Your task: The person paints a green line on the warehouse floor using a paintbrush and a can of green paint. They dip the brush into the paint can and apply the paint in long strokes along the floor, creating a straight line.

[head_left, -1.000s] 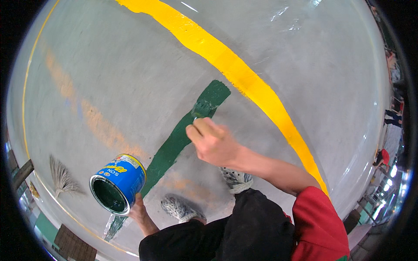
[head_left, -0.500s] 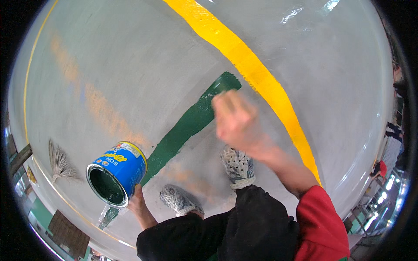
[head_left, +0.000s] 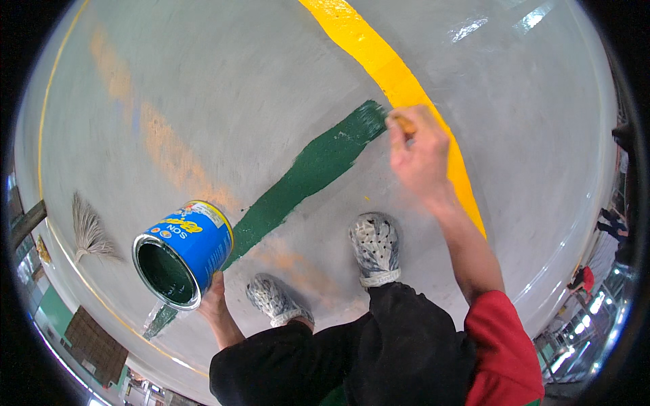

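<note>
My left hand (head_left: 215, 301) grips a blue paint can (head_left: 183, 252) from below; the can is tilted toward me and dark green paint shows inside. My right hand (head_left: 418, 155) is stretched forward, shut on a paintbrush with a wooden handle (head_left: 404, 124). The brush tip meets the far end of a dark green painted stripe (head_left: 305, 176) on the grey floor, right beside a broad yellow line (head_left: 393, 78). The bristles are hidden by my fingers and motion blur.
My two speckled shoes (head_left: 374, 247) (head_left: 276, 299) stand on the grey concrete just right of the green stripe. A small hand broom (head_left: 87, 230) lies on the floor at the left. Faded orange patches (head_left: 162, 152) cross the floor. Other people stand far off at the right rim.
My right hand has swept forward and to the right along the green stripe, reaching its far end by the yellow line. The can has stayed in my left hand.
</note>
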Motion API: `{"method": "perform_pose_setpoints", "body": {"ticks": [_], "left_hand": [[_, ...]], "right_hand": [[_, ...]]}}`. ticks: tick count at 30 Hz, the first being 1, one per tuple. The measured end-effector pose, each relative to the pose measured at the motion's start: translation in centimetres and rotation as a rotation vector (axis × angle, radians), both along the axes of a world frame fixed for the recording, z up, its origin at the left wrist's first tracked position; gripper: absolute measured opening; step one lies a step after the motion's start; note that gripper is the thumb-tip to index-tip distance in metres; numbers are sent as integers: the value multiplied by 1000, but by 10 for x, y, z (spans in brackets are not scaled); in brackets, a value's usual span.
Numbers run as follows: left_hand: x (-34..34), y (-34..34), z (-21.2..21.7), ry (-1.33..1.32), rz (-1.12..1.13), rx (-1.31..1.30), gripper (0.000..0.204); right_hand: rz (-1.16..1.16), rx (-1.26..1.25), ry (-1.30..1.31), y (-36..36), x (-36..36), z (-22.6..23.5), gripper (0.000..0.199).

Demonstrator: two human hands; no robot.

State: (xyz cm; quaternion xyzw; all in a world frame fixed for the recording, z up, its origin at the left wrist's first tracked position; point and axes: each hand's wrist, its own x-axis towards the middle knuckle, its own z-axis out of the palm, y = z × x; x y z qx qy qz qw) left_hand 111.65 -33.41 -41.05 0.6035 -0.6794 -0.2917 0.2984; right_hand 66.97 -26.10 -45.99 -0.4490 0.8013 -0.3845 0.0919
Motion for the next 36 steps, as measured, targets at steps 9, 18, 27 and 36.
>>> {"method": "perform_pose_setpoints", "body": {"ticks": [9,18,27,36], "left_hand": [[9,0,-5,-207,-69,-113,64],[-8,-3,2,72,-10,-29,68],[-6,-3,-2,132,-80,-61,68],[-8,0,1,71,-81,-103,67]], "right_hand": [[392,-7,-212,-10,105,25,15],[77,-18,29,-4,12,13,11],[363,-63,3,-8,90,16,10],[80,-34,113,3,13,7,11]]}}
